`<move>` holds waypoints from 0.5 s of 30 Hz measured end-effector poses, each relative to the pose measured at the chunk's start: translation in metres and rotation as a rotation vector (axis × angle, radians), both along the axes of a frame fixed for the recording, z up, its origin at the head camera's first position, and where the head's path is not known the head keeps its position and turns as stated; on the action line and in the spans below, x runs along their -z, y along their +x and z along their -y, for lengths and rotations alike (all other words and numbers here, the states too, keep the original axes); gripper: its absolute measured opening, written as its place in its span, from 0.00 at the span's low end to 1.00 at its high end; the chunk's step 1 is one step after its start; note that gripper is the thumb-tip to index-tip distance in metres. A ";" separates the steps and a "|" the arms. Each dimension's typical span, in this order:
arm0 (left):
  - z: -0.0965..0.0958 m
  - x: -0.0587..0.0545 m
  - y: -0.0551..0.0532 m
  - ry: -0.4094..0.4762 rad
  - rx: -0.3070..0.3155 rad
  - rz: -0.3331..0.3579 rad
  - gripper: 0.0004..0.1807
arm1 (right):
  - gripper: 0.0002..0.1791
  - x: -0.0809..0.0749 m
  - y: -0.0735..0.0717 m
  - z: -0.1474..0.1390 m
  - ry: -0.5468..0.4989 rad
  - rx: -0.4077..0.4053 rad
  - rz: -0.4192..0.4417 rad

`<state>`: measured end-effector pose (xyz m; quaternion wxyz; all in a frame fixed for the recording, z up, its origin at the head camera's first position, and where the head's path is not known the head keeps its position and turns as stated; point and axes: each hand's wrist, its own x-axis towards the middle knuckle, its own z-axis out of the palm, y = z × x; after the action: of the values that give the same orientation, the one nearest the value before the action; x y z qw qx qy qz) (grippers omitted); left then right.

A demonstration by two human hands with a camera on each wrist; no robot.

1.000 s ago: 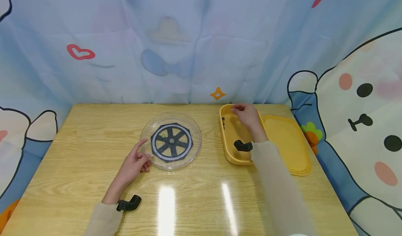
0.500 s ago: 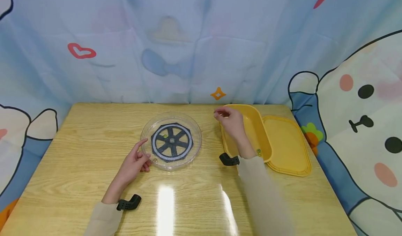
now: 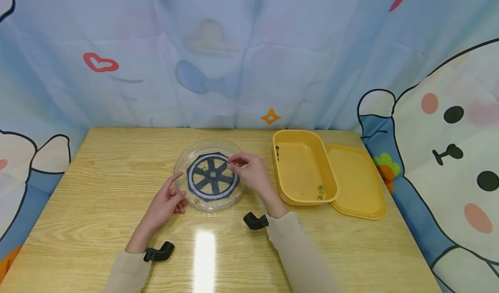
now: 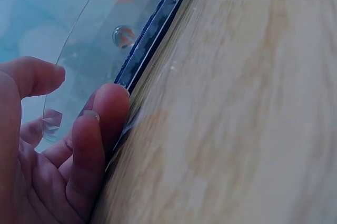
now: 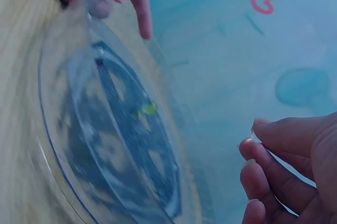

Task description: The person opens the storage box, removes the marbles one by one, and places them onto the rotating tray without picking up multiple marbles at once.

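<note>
A round clear plastic dish (image 3: 241, 192), with a dark six-spoked wheel shape (image 3: 212, 177) in its middle, lies on the table. My left hand (image 3: 165, 204) touches its near-left edge, index finger extended, other fingers loosely bent. Above the dish's right side, my right hand (image 3: 252, 175) pinches a small marble between thumb and fingertips; only a clear glint of it shows in the right wrist view. A yellow-green marble (image 5: 149, 108) sits among the spokes. In the left wrist view a clear round marble (image 4: 124, 36) shows behind the dish wall.
To the right stands a yellow box (image 3: 302, 163) with several small marbles (image 3: 320, 189) by its near-right corner and dark ones (image 3: 277, 150) along its left wall. Beside it lies a yellow lid (image 3: 356, 180). A printed blue curtain (image 3: 234, 67) hangs behind the wooden table (image 3: 97, 176).
My right hand has come out of the yellow box and moved left to the dish, pinching the marble. The left hand has stayed at the dish's edge.
</note>
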<state>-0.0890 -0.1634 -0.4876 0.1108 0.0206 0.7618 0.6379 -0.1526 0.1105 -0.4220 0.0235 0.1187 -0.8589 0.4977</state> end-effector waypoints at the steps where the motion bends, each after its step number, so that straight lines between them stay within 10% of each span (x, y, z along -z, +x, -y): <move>1: 0.000 0.000 0.000 -0.002 0.000 0.000 0.34 | 0.07 0.001 0.002 0.003 -0.003 -0.007 0.009; 15: -0.002 0.000 0.001 -0.006 -0.011 0.018 0.33 | 0.09 0.010 0.007 0.012 0.030 -0.011 0.074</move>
<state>-0.0885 -0.1614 -0.4878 0.1142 0.0102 0.7627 0.6365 -0.1454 0.0988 -0.4323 -0.0125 0.1051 -0.8658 0.4891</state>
